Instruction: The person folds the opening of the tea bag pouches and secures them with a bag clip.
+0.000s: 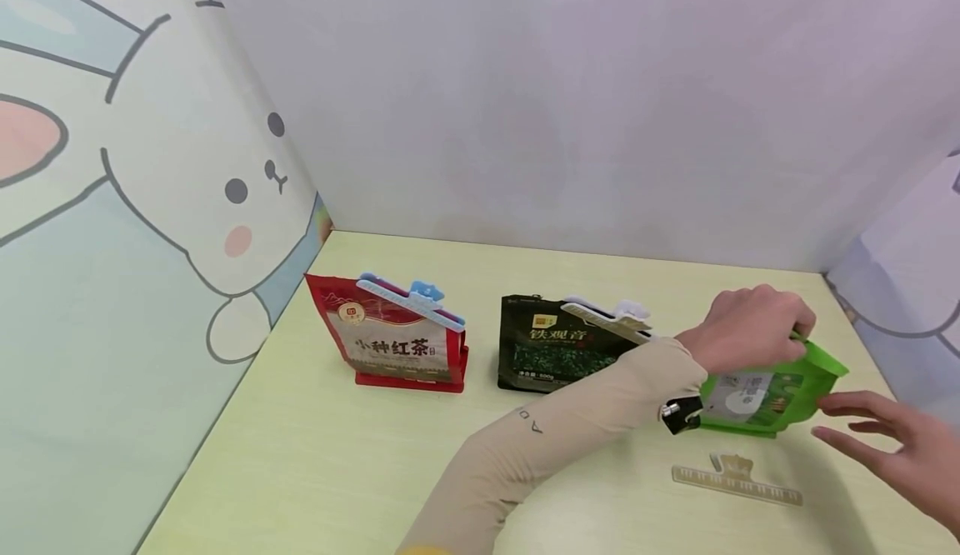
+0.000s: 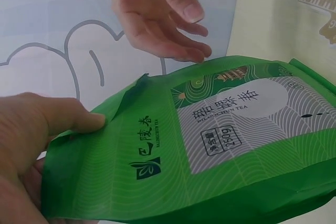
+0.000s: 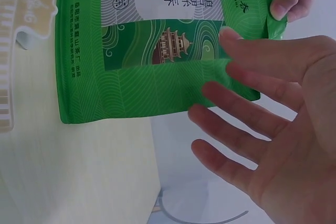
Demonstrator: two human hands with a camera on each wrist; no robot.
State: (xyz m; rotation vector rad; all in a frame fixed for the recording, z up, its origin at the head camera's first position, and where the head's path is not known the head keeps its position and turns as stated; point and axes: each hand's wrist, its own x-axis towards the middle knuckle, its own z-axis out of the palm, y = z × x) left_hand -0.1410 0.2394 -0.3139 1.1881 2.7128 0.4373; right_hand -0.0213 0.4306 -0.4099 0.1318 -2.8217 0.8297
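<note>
A green tea bag (image 1: 795,397) stands upright at the right of the table. My left hand (image 1: 750,326) pinches it by the top edge, thumb on the printed face in the left wrist view, where the bag (image 2: 142,177) fills much of the frame. To its right, my right hand (image 1: 892,447) has its fingers spread, with the fingertips close to the bag's side edge. In the right wrist view the right hand (image 3: 283,124) overlaps the bag's printed pagoda and grips nothing. A beige sealing clip (image 1: 738,484) with piano-key markings lies on the table in front of the bag.
A red tea bag (image 1: 393,347) with a blue clip (image 1: 412,301) across its top stands at left. Between it and the green bag is a black tea bag (image 1: 555,351) with a white clip (image 1: 607,317), partly behind my left forearm. Walls border the table (image 1: 315,472) at the back and sides.
</note>
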